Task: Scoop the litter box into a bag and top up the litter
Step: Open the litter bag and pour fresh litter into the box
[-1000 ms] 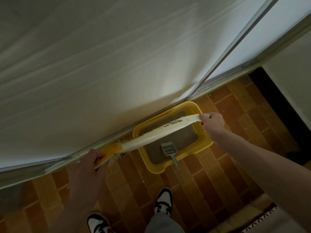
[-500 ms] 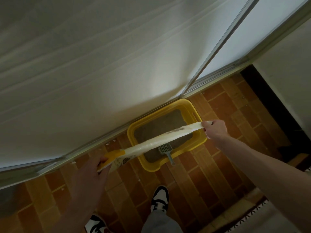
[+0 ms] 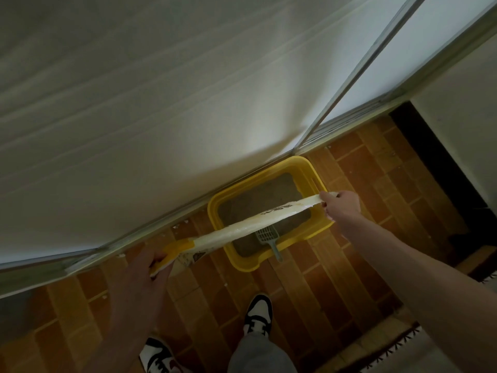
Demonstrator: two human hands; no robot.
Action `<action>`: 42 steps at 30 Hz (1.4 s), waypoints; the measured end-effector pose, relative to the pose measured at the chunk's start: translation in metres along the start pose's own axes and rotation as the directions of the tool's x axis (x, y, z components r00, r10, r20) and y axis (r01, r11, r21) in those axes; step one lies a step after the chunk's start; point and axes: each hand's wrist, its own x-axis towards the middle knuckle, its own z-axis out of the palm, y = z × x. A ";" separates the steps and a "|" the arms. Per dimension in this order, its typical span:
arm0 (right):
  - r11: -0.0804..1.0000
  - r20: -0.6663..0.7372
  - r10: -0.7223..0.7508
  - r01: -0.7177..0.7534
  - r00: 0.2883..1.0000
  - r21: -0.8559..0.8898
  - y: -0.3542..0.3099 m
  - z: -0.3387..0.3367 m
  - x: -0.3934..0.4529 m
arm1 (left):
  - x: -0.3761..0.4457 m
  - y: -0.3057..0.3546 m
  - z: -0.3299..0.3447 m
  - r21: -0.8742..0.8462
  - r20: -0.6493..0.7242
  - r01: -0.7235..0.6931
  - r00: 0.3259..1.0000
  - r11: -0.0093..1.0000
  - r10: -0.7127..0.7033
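Pinching opposite ends of the bag (image 3: 258, 220): left hand (image 3: 142, 275) curled round the yellow end over the floor (image 3: 336, 278), right hand (image 3: 341, 205) nipping the white end past the box (image 3: 269, 211) rim; stretched flat above litter and scoop (image 3: 267, 236). Since a second ago, drawn nearer the feet, off the box's far half; probably readying to pour, nothing falling yet

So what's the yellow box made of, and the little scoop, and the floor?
The yellow litter box looks like smooth moulded plastic: one even colour, rounded corners, a slight sheen. The scoop seems to be pale grey plastic too, with a slotted grid in its head. The floor looks like reddish-brown tile or brick laid in rows with lighter joints; from here I can't tell which.
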 end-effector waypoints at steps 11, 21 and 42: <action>0.993 0.075 -0.122 0.121 0.990 0.013 -0.044 0.021 0.002 | 0.013 -0.025 -0.006 -0.044 -0.039 0.045 0.998 0.998 -0.046; 0.995 0.037 -0.101 0.100 0.994 0.031 -0.057 0.020 0.011 | 0.014 -0.007 -0.004 -0.070 -0.036 0.066 0.997 0.995 -0.069; 0.994 0.027 0.106 -0.106 0.994 0.013 0.022 -0.018 -0.004 | -0.002 -0.005 0.012 0.031 0.055 -0.019 0.998 0.999 0.018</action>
